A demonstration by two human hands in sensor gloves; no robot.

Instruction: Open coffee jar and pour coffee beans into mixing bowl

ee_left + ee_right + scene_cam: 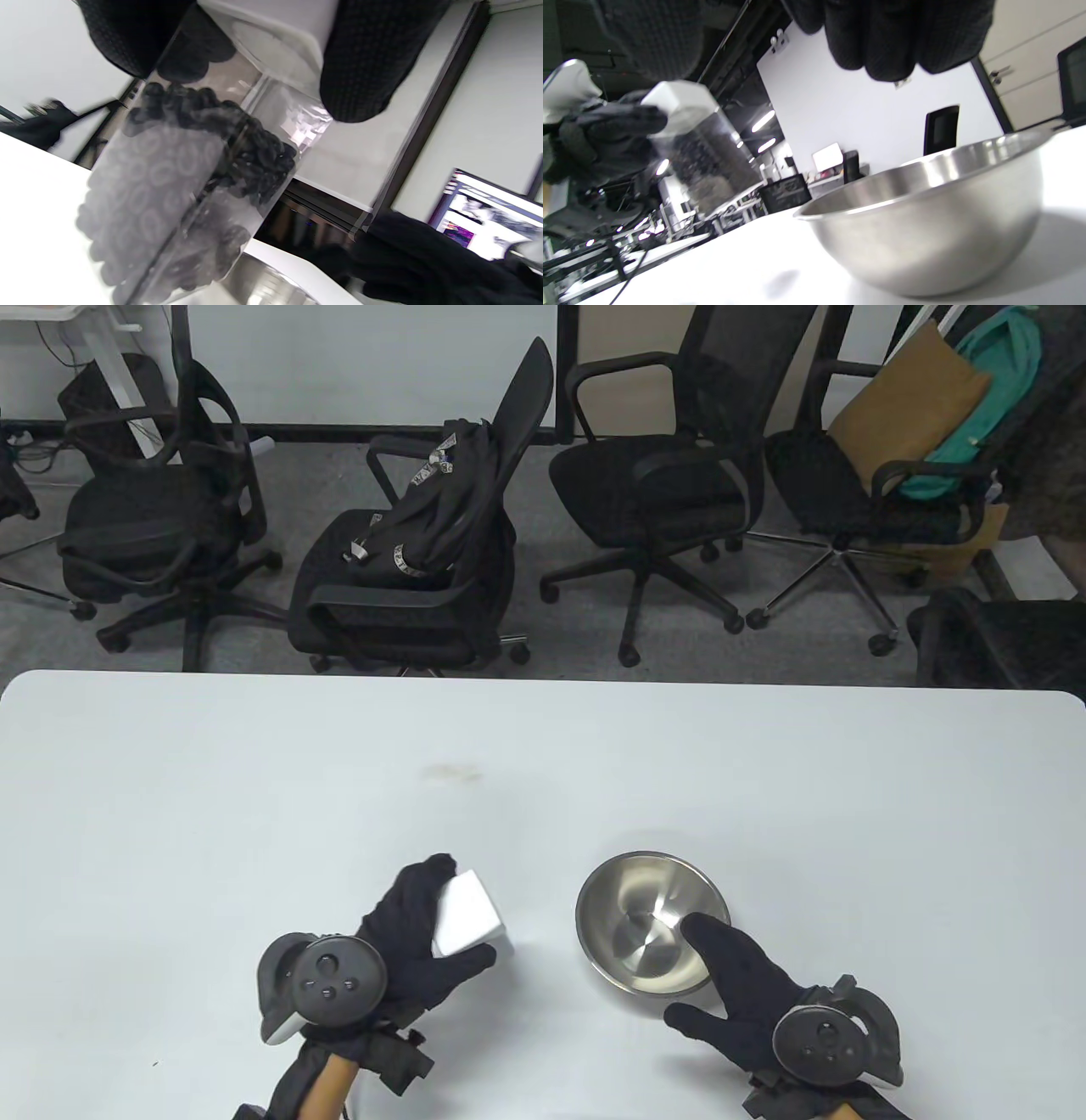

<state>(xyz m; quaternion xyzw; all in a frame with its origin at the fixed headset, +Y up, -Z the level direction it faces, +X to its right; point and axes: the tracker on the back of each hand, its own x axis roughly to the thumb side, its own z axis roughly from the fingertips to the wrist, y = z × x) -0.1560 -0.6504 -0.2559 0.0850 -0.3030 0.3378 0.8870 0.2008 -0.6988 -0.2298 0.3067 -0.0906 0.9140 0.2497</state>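
Early stage: coffee jar point(469, 918) lidded, mixing bowl point(652, 920) empty.
My left hand point(407, 937) fingers clamp the jar just left of the bowl; right hand point(738, 993) fingers spread apart over its rim; opening and pouring remain.

Bright, even overhead light; wrist views blurred

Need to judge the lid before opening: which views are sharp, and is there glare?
Table view: sharp, a bright highlight inside the mixing bowl. Left wrist view: coffee jar close, soft, its lower part hazy. Right wrist view: tilted; white lid slightly blurred.
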